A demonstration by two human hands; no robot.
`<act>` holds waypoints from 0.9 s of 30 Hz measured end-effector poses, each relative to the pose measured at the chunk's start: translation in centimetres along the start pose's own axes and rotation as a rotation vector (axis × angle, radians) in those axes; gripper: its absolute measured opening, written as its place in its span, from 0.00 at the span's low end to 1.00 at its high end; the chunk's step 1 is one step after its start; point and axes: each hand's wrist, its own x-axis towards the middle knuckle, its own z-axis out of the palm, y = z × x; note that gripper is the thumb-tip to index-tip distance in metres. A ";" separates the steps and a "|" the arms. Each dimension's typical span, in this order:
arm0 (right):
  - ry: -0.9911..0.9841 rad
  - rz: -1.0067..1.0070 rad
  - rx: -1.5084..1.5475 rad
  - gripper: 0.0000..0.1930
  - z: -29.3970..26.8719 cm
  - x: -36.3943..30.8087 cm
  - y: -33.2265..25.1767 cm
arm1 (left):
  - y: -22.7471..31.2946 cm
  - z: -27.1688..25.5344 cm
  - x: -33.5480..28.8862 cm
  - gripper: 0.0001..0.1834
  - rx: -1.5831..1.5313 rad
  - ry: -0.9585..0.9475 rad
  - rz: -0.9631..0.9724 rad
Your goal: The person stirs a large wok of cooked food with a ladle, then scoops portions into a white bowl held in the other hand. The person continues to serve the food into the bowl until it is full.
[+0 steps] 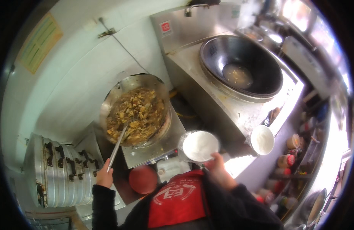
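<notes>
My left hand [105,175] is closed around the handle of a long-handled metal cooking utensil [118,147]. Its far end dips into chopped, browned food [136,109] in a wide metal wok [117,86], so I cannot tell a ladle from a spatula. A white bowl [200,146], with clear plastic film at its left side, is gripped at its near right rim by my right hand [217,165]. The bowl hangs just right of the wok's burner, in front of my red apron [177,199]. No food shows in it.
A large black wok [269,80] with some liquid sits on the steel stove at the back right. Another white bowl [262,140] stands at that stove's near corner. Stacked steamers [60,191] are at left, a red round container [143,179] below, shelved jars [286,160] at right.
</notes>
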 end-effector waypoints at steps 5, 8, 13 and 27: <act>0.029 0.084 0.086 0.25 -2.3 1.5 1.2 | -2.9 -1.9 -1.9 0.29 -0.300 -0.024 -0.017; -0.046 0.178 0.107 0.26 -3.6 2.4 1.0 | -3.9 -1.4 -1.3 0.29 -0.441 0.010 -0.076; -0.091 -0.012 -0.043 0.27 -5.0 0.4 -0.3 | -4.8 2.1 4.8 0.28 -0.572 0.110 -0.105; -0.120 0.005 -0.018 0.28 -6.2 2.2 0.0 | 2.2 4.2 -1.5 0.29 -0.761 -0.204 -0.391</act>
